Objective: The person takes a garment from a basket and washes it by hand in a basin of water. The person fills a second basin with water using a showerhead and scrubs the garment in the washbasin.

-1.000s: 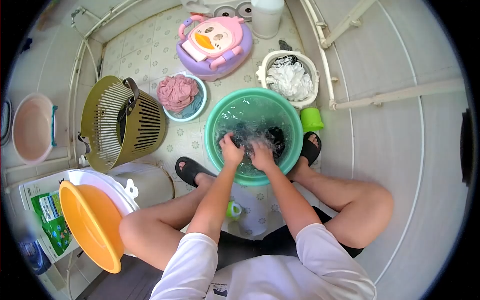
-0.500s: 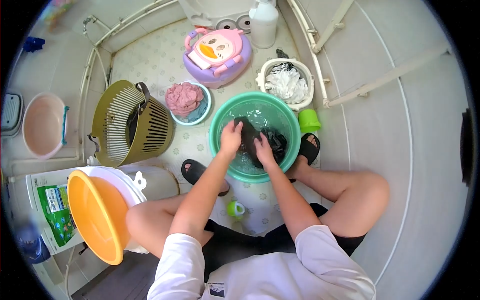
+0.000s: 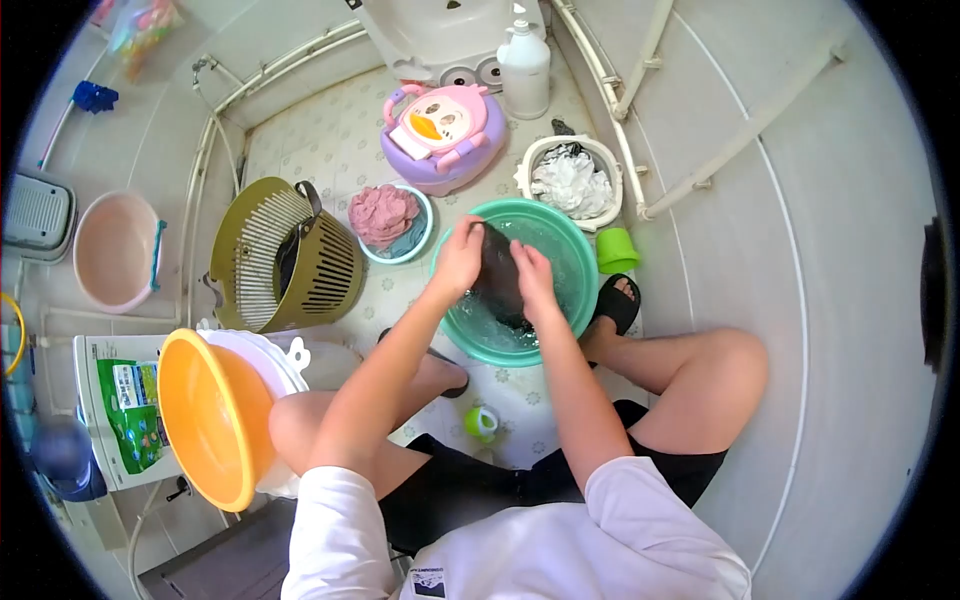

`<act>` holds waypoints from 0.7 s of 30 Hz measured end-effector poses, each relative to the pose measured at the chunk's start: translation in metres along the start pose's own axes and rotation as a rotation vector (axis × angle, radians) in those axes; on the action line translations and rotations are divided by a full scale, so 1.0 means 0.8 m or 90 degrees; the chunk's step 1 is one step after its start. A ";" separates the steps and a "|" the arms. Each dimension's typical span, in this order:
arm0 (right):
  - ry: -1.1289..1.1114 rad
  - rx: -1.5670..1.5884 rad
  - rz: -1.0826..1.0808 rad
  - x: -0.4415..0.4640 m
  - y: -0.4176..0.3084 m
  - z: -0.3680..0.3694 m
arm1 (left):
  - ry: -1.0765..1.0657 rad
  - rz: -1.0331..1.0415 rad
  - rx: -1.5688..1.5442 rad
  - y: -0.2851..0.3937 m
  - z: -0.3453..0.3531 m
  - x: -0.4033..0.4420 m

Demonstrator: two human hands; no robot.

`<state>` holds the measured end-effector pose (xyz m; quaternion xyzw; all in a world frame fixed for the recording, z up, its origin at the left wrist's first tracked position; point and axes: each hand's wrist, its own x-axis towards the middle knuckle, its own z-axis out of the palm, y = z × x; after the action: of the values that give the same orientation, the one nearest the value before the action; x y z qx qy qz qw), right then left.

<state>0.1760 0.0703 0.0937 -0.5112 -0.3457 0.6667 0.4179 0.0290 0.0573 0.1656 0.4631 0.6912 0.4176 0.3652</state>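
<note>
Both my hands hold a dark wet cloth point(image 3: 498, 275) stretched between them above a green basin point(image 3: 577, 262) of water. My left hand point(image 3: 461, 258) grips the cloth's left edge near the basin's left rim. On the cloth's right side, my right hand point(image 3: 534, 276) has its fingers closed round the edge. The lower end of the cloth hangs down to the water, where ripples and small bubbles show.
White cloths point(image 3: 572, 182) fill a white basin behind right; a green cup point(image 3: 616, 250) stands beside it. Pink cloth point(image 3: 384, 215) lies in a small basin. An olive basket point(image 3: 328, 270), an orange basin point(image 3: 213, 420) and a pink-purple potty seat point(image 3: 440, 140) stand around.
My hands have lifted the dark cloth out of the water and spread it between them. The camera view has shifted, so the surroundings sit lower and more to the right at the left side.
</note>
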 end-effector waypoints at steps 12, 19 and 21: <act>-0.123 0.575 0.195 0.032 0.147 -0.059 | -0.035 0.437 0.408 -0.005 0.106 -0.102; 0.075 0.334 0.268 -0.019 0.046 0.004 | 0.087 0.143 0.361 -0.022 0.098 -0.025; -0.033 0.483 0.211 0.005 0.073 -0.021 | 0.001 0.360 0.366 -0.023 0.108 -0.062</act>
<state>0.1799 0.0505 0.0360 -0.3530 0.0013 0.8177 0.4547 0.1149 0.0269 0.1218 0.7180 0.6254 0.2916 0.0910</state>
